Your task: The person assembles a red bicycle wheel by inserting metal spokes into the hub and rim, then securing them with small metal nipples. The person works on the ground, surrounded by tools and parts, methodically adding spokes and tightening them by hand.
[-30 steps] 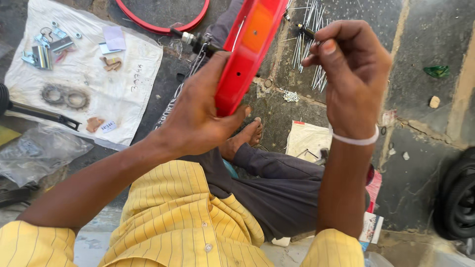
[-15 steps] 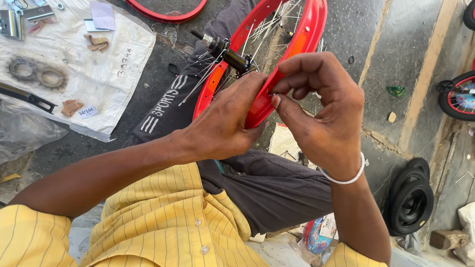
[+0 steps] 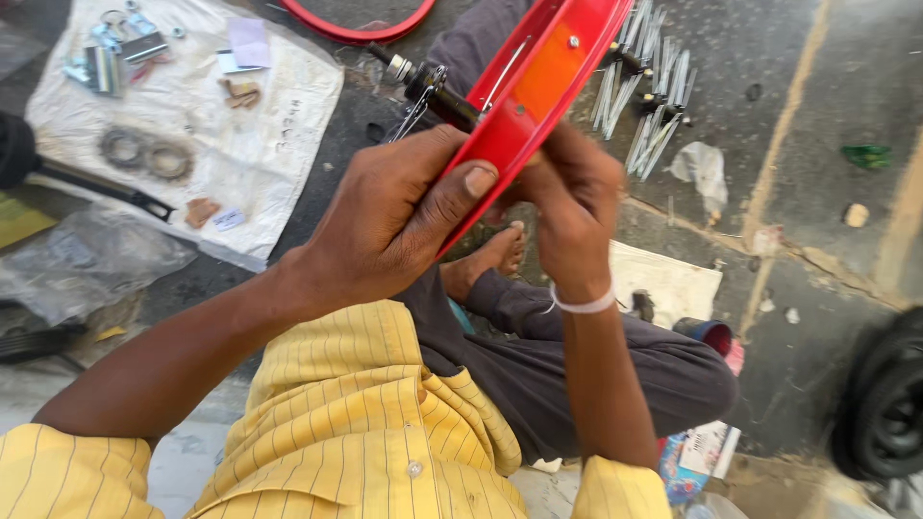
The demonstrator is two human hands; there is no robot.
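Above the person's folded legs, a glossy red metal bicycle wheel rim (image 3: 538, 86) runs slantwise from the middle of the view up to the top edge, its inner channel lined with an orange strip. The left hand (image 3: 394, 216) wraps the rim's lower stretch from the left, thumb pressed flat along the red edge and fingers curled behind it, so this grip is closed firmly on the rim. The right hand (image 3: 567, 202) sits just beside it on the other side of the rim, fingers bent in against the metal; whether it pinches some small part there cannot be told, since the fingertips are hidden behind the rim. A white band circles the right wrist.

Just left of the rim, a dark metal hub with its threaded axle (image 3: 428, 85) hangs near the left hand's knuckles, with a thin spoke running from it to the rim. On the concrete floor beyond the rim lies a loose bundle of silver metal spokes (image 3: 654, 106). To the far left, well apart from the hands, a white cloth sheet (image 3: 260, 163) carries two grey round bearing rings (image 3: 144, 154) and small metal fittings. A black rubber tyre (image 3: 889, 404) shows at the lower right edge.
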